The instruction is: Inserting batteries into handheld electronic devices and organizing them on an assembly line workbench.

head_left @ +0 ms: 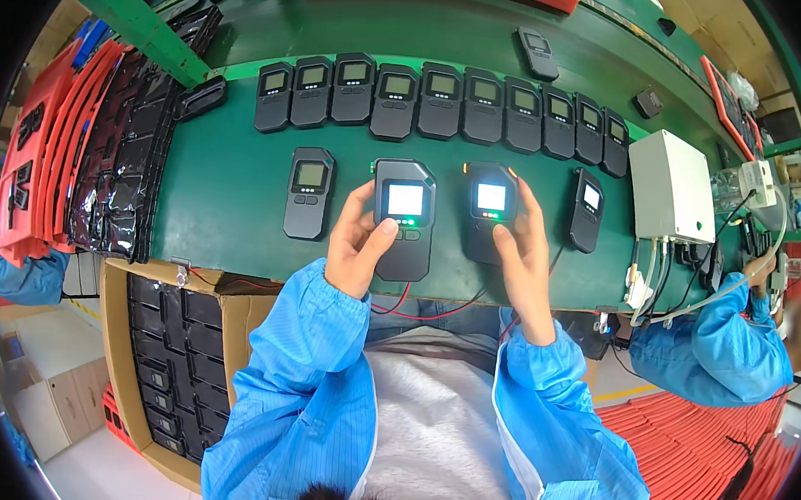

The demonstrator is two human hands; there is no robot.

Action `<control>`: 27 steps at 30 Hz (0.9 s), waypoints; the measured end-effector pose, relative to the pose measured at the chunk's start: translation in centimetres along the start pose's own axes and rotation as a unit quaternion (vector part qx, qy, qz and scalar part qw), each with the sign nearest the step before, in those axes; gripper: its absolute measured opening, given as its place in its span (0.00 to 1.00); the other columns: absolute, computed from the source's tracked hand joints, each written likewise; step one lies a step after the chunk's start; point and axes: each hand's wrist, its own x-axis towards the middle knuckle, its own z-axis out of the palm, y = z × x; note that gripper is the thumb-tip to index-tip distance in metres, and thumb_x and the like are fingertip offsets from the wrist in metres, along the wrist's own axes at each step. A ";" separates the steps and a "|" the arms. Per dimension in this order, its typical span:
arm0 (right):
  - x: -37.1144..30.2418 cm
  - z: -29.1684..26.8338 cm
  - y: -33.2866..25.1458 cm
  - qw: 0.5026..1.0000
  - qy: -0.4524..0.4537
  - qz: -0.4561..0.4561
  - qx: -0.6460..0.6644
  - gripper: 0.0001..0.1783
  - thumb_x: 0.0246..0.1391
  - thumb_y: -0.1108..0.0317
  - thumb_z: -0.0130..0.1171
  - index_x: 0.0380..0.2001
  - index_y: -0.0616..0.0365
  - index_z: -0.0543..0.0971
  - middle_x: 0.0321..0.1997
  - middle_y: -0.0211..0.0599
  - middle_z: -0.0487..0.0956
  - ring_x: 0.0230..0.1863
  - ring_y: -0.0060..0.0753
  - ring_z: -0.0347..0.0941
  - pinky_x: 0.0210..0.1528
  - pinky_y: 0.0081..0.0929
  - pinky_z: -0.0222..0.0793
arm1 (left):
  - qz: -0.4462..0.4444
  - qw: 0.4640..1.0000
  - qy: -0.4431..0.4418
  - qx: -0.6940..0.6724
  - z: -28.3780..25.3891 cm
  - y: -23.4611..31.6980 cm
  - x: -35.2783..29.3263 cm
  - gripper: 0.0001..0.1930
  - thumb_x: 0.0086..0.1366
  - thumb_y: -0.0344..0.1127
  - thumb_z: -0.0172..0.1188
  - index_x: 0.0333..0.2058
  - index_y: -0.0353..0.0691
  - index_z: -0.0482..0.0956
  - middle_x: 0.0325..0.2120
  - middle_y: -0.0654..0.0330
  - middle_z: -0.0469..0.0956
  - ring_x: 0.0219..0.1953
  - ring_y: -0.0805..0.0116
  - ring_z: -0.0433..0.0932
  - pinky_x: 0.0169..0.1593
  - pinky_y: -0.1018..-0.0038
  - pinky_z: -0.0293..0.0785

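My left hand (358, 242) is closed round a black handheld meter (404, 255), its thumb on the buttons below a bright white screen. A green light glows under that screen. In my right hand (528, 259) is a second black handheld meter (478, 241), also lit, with small red and green lights; my thumb rests near its button. Red and dark wires run from the lower ends of the meters. To the left of my hands lies a meter with a dim screen (308, 197); to the right, another meter has its screen lit (586, 212).
Several black meters (395, 101) stand in a row along the green bench (211, 172). A white box with cables (674, 187) is at the right. Red trays (41, 150) and black trays (125, 138) are stacked left. A carton (117, 323) stands below; a co-worker's blue sleeve (718, 351) is right.
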 end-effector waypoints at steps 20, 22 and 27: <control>-1.5 2.8 -3.5 0.788 -0.371 0.263 0.415 0.24 0.63 0.68 0.53 0.58 0.62 0.60 0.40 0.37 0.79 0.40 0.20 0.74 0.41 0.18 0.69 | -0.037 0.999 -0.031 -0.010 1.2 1.3 0.2 0.24 0.71 0.41 0.46 0.61 0.37 0.56 0.42 0.58 0.73 0.44 0.72 0.73 0.46 0.74 0.72; -2.4 3.6 -3.1 0.832 -0.342 0.234 0.369 0.26 0.62 0.69 0.54 0.60 0.61 0.60 0.38 0.36 0.79 0.39 0.18 0.73 0.39 0.17 0.68 | 0.037 0.996 -0.074 0.028 1.4 1.4 -0.1 0.30 0.71 0.44 0.48 0.65 0.36 0.51 0.46 0.56 0.71 0.46 0.69 0.72 0.48 0.72 0.71; -3.1 4.1 -3.1 0.909 -0.272 0.203 0.241 0.27 0.59 0.73 0.58 0.61 0.61 0.64 0.30 0.28 0.79 0.33 0.12 0.71 0.33 0.14 0.66 | 0.109 0.982 -0.132 0.085 0.7 1.2 0.1 0.37 0.68 0.49 0.51 0.67 0.38 0.46 0.50 0.55 0.68 0.46 0.66 0.72 0.50 0.71 0.71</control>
